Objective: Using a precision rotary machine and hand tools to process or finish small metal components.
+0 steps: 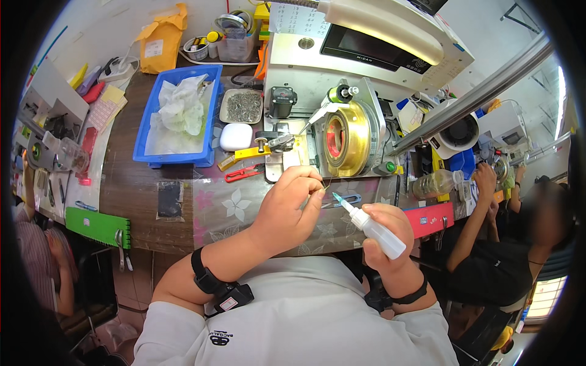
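Observation:
My left hand point(292, 204) is closed in a pinch at the near edge of the bench, and a thin yellowish wire point(328, 184) sticks out from its fingertips. My right hand point(390, 235) grips a white squeeze bottle point(383, 238) with a narrow pale-green dispensing tip. That tip points up and left toward the left fingertips, a short gap away from them. Just beyond the hands stands a machine with a large gold-coloured reel point(351, 139). Behind the bottle's tip, blue-handled snips point(349, 199) lie on the bench.
Left of the machine are a blue tray point(146, 137) with crumpled translucent sheets, a dish of small metal parts point(241, 107), a white case point(235, 137) and red snips point(244, 173). A metal pole point(476, 94) slants across the right. Co-workers sit on both sides.

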A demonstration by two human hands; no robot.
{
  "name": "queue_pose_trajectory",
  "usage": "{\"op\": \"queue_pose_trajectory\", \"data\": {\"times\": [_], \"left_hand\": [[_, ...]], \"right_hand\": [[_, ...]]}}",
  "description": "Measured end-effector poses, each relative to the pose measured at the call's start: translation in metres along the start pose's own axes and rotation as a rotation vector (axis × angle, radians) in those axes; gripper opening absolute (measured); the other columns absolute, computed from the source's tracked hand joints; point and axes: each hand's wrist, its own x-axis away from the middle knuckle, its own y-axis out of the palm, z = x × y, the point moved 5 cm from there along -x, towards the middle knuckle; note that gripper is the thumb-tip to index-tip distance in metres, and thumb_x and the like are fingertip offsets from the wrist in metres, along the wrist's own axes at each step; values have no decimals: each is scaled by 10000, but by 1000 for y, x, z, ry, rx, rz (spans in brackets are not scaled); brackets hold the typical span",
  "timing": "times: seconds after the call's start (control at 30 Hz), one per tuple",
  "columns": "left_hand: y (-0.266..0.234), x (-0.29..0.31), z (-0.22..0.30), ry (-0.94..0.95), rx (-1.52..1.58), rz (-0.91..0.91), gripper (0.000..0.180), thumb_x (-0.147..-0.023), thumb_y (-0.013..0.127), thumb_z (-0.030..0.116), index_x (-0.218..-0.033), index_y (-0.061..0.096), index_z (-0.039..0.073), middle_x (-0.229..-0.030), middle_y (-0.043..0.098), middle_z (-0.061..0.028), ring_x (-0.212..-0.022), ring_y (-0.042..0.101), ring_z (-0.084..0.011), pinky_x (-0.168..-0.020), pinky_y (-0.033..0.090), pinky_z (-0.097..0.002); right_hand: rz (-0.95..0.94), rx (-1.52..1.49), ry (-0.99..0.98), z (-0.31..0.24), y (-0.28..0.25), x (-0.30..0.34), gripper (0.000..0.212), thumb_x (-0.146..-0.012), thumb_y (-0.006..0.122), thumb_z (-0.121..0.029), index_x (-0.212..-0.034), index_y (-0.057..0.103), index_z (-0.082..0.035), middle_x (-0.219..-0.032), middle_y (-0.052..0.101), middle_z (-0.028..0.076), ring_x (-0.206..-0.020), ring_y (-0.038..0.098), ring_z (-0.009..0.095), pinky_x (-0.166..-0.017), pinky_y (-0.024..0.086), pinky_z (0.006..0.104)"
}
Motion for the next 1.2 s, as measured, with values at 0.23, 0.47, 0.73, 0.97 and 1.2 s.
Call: {"op": "queue_pose_trajectory", "data": {"times": [0.23,0.47,0.73,0.97,1.2], "left_hand": [[5,-3,3,22,-10,9,77,-850,605,-15,-904,563,21,-1048,555,-107,-805,502,-186,-691,436,-275],[1,-2,2,21,-82,20,61,-846,589,-19,-896,568,8,-1023,598,-132,-861,566,-238,-720,467,-311],[4,-4,4,8,-68,35,40,-855,578,-14,-889,567,5,-1035,625,-128,-808,563,-222,-655,453,-301],[4,-2,4,3,-93,14,46,-857,576,-18,-895,564,5,-1034,623,-130,-800,560,-213,-653,451,-296],[1,-2,1,5,-109,23,48,-859,583,-13,-901,563,2,-1047,615,-134,-827,564,-218,-662,464,-291]], "right_hand": [[-12,44,8,-2,-6,1,411,-830,710,-181,-1134,541,39,-1075,639,212,-919,649,319,-789,538,372],[18,-176,155,3,-41,21,363,-874,682,-201,-1124,509,-3,-1114,613,223,-953,641,306,-814,518,361],[892,310,506,69,-224,44,220,-930,606,-135,-1068,575,33,-987,650,87,-875,624,141,-807,497,275],[728,448,705,125,-234,55,235,-882,683,-202,-996,621,-6,-903,648,44,-829,612,116,-763,480,281],[909,936,282,97,-192,53,256,-828,717,-202,-995,633,-27,-872,649,73,-859,624,215,-834,470,347]]}}
